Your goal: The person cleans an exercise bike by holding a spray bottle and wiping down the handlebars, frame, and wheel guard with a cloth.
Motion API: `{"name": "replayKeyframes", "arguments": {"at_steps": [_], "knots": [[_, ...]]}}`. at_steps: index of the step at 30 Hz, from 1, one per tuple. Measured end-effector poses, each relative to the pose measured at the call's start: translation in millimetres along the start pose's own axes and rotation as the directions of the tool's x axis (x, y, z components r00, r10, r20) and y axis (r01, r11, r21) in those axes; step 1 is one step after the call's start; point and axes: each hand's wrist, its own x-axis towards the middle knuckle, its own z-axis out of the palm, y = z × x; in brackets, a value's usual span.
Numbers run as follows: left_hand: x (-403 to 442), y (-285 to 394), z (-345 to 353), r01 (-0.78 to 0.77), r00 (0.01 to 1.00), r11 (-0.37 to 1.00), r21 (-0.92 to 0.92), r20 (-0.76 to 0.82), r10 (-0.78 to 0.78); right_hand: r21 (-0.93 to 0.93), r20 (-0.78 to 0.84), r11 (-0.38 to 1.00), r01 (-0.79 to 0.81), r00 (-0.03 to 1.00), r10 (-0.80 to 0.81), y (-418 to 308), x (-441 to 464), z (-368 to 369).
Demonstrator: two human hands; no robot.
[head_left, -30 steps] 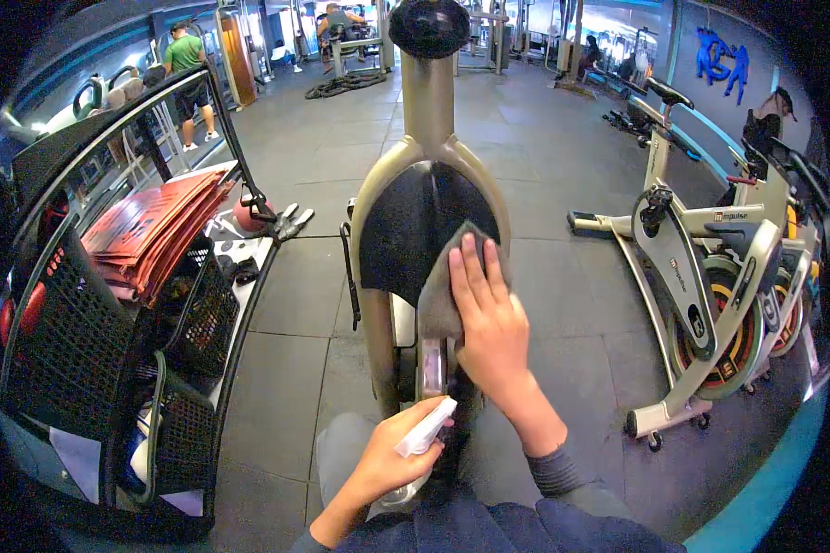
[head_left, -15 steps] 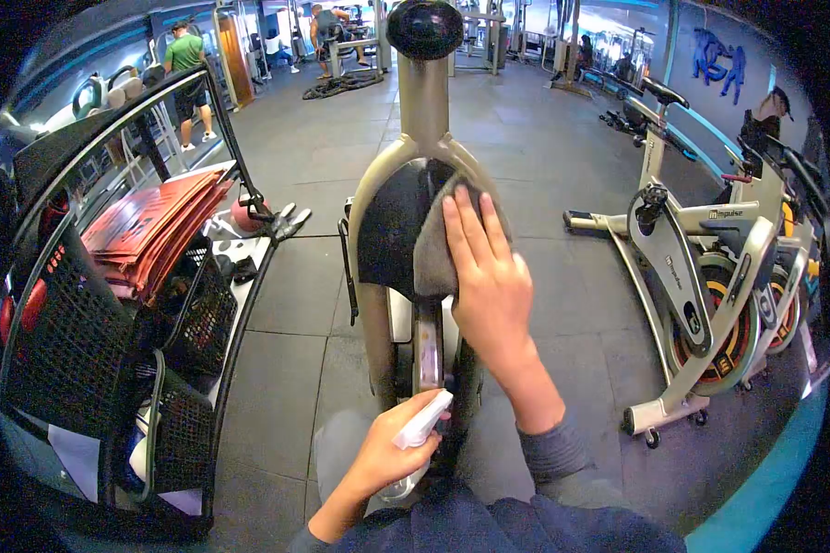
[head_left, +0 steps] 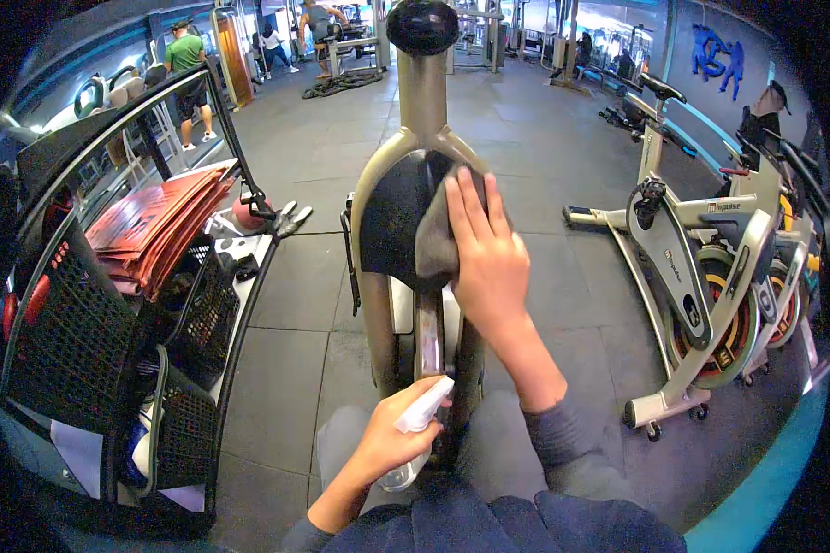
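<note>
My right hand [head_left: 489,249] presses a grey cloth [head_left: 438,240] against the right side of a black panel [head_left: 392,221], fingers stretched out over it; its thumb is hidden. Around the panel curves the beige frame of an exercise machine [head_left: 424,101], its upright post topped by a black rounded end [head_left: 422,26]. Lower down, my left hand [head_left: 392,433] is wrapped round a spray bottle with a white trigger head [head_left: 424,405]. Part of the clear bottle [head_left: 404,475] shows below the hand. A narrow metal rail [head_left: 429,341] runs between the hands.
At left stands a black rack [head_left: 235,359] with mesh baskets [head_left: 189,424] and orange folders [head_left: 157,226]. Exercise bikes [head_left: 682,276] stand at right on the dark tiled floor [head_left: 572,387]. A person in a green shirt [head_left: 186,55] and others are farther back.
My right hand and the cloth have shifted slightly up the panel. My left hand, with the spray bottle, has risen a little. In the background, a person at the equipment has straightened up.
</note>
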Motion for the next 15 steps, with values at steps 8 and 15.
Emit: {"name": "replayKeyframes", "arguments": {"at_steps": [8,15], "knots": [[-2.7,2.0,2.3,0.058,0.998,0.998,-0.021,-0.017,-0.059,-0.009,-0.019,1.0,0.022,1.0,-0.022,3.2,21.4,2.5],[-3.8,-2.9,5.1,-0.004,0.999,1.0,0.022,-0.037,0.005,-0.047,-0.007,0.999,-0.002,1.0,0.001,0.4,12.7,1.9]]}}
